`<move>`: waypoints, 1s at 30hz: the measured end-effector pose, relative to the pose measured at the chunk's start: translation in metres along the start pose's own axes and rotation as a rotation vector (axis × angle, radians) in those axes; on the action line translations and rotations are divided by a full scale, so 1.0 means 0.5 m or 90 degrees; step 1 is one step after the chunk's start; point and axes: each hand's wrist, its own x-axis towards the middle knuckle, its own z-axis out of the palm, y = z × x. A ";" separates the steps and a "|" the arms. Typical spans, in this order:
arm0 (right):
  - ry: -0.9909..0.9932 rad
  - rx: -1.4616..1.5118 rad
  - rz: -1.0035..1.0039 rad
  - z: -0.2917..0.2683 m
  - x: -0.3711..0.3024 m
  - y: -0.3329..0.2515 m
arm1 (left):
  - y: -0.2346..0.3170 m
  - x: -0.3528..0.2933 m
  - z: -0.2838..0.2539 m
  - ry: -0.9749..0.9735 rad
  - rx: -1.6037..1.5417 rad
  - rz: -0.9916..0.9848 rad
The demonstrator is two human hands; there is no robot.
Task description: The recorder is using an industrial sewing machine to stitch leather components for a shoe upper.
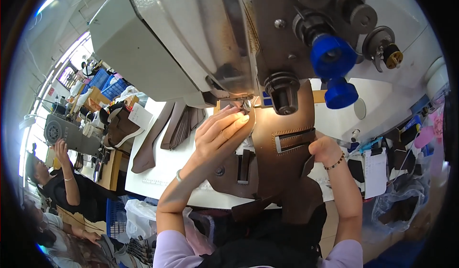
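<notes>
A large grey sewing machine (191, 43) fills the upper middle, its needle area (246, 104) lit from below. A big brown leather piece (287, 162) with a stitched strap loop lies under it on the white table (165, 172). My left hand (222, 131) rests flat on the leather right by the needle, fingers pressed together. My right hand (325, 149) grips the leather's right edge, a bead bracelet on its wrist. Two blue knobs (332, 57) stick out from the machine head.
Brown leather strips (174, 124) lie fanned on the table's far left. Two seated persons (62, 182) work at the lower left. Blue crates (107, 83) stand at the back left. Papers and plastic bags (392, 206) crowd the right side.
</notes>
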 end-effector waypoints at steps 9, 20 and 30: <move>0.128 -0.245 0.085 0.049 -0.003 -0.018 | 0.033 -0.020 -0.036 -0.105 0.003 0.150; 0.088 -0.238 0.036 0.023 0.021 0.001 | 0.038 -0.033 -0.027 -0.114 -0.008 0.120; 0.067 -0.278 0.007 0.005 0.019 -0.006 | 0.024 -0.029 -0.016 -0.097 -0.066 0.131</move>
